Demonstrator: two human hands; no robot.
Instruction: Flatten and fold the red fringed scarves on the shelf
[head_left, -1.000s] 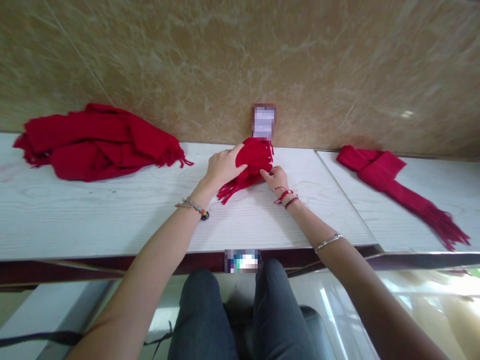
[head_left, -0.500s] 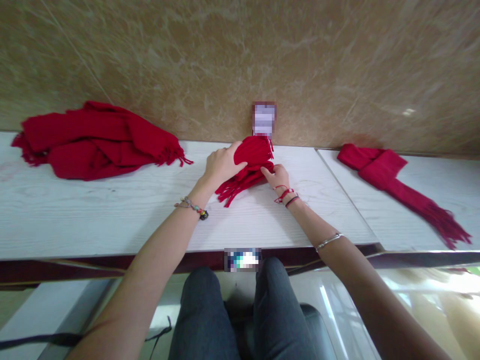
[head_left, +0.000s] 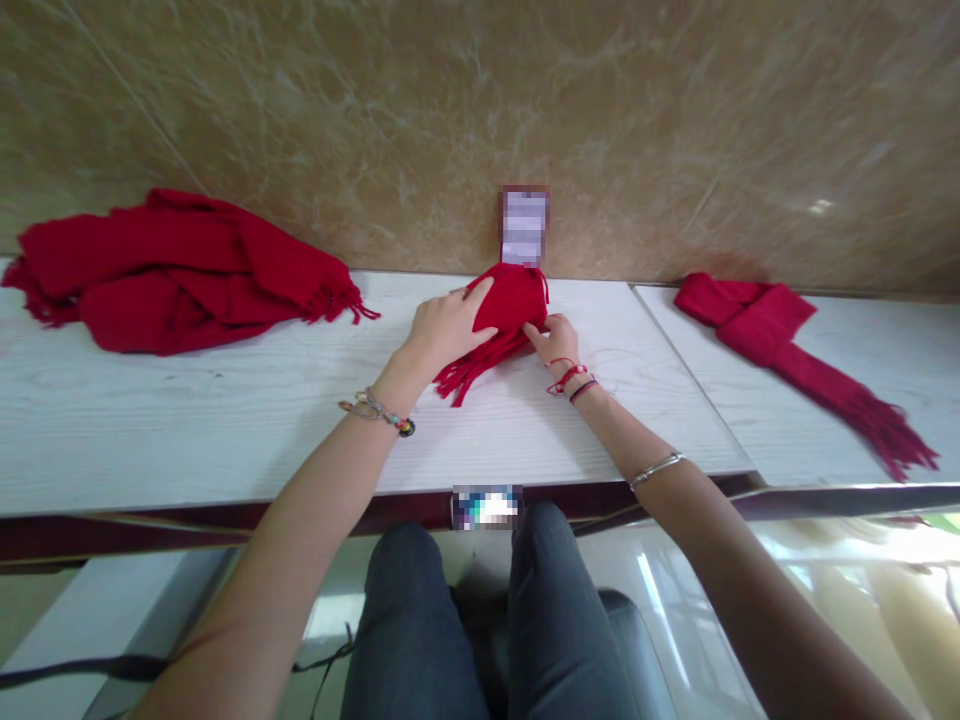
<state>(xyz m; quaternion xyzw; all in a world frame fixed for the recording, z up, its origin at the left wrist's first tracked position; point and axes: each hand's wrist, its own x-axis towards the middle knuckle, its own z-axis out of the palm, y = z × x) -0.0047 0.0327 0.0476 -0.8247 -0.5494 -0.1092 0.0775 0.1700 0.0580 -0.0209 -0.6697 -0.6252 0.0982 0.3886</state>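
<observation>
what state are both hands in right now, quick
left hand: thumb and fingers spread on the middle red scarf; whether it grips cannot be told
right hand: closed, holding the same scarf by its right edge

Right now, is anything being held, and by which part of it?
Yes, the middle red scarf: the left grip is on its left side, the right grip at its lower right edge.
</observation>
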